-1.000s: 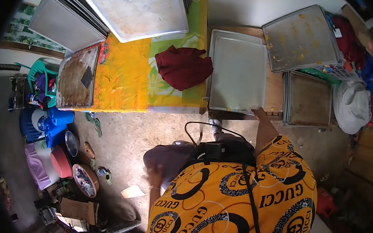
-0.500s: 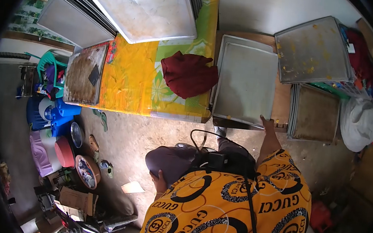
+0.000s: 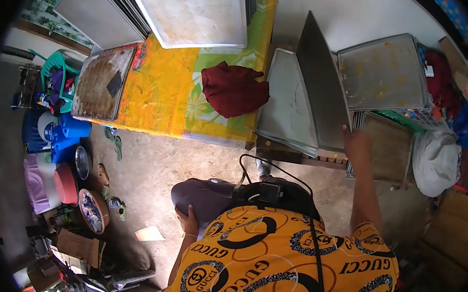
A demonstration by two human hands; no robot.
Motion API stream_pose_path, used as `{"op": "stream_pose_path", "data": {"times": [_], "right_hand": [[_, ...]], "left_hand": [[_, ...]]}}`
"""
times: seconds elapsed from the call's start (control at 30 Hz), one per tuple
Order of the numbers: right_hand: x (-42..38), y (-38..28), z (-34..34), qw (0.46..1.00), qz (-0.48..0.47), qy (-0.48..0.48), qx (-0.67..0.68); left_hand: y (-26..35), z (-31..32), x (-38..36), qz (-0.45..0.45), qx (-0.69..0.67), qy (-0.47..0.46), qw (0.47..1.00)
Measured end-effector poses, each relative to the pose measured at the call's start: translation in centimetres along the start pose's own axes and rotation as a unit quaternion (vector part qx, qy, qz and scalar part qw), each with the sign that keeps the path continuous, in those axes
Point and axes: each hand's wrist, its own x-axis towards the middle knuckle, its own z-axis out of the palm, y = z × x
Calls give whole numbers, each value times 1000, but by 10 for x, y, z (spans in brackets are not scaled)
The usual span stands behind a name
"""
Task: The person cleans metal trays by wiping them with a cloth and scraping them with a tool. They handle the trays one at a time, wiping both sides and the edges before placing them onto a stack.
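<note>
My right hand [image 3: 355,142] grips the near edge of a metal baking tray [image 3: 322,78], thumb on one face. That tray is tilted up steeply on its side. Below it another baking tray [image 3: 286,103] lies flat on the wooden table. My left hand [image 3: 187,220] rests on my left thigh, its fingers lying along the trouser leg and holding nothing. To the left of the flat tray, a crumpled dark red cloth [image 3: 234,90] sits on the yellow and green table cover [image 3: 163,92].
Large trays [image 3: 187,8] lean in a stack at the back. A stained tray [image 3: 384,73] rests on a crate at the right, above more upright trays [image 3: 385,142]. A white sack [image 3: 437,164] stands beside them. Basins [image 3: 94,211] and sandals [image 3: 103,179] lie on the left floor.
The top tray has been lifted from lying flat to a steep tilt, rising toward the right in my right hand. My left hand stays on my thigh.
</note>
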Motion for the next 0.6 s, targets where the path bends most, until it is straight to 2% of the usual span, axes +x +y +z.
{"op": "stream_pose_path", "data": {"times": [0.17,0.27,0.43,0.47,0.5,0.53,0.6], "right_hand": [[-11,2,51,998,-40,-14,-52],[-14,-3,52,998,-44,7,-52],[-4,-1,3,996,-45,71,-6],[-3,2,-9,995,-65,76,6],[12,27,-2,978,-159,74,-114],[31,58,4,937,-251,76,-232],[29,92,-15,921,-312,108,-206]], "left_hand": [[0,-1,-7,-13,-31,1,999],[-7,-9,-8,-17,-18,0,1000],[-28,-5,0,52,-39,9,998],[-32,-8,5,47,-95,-17,994],[-33,-13,13,42,-153,-40,987],[-35,-18,21,38,-212,-62,975],[-68,-8,71,-82,-70,-25,994]]}}
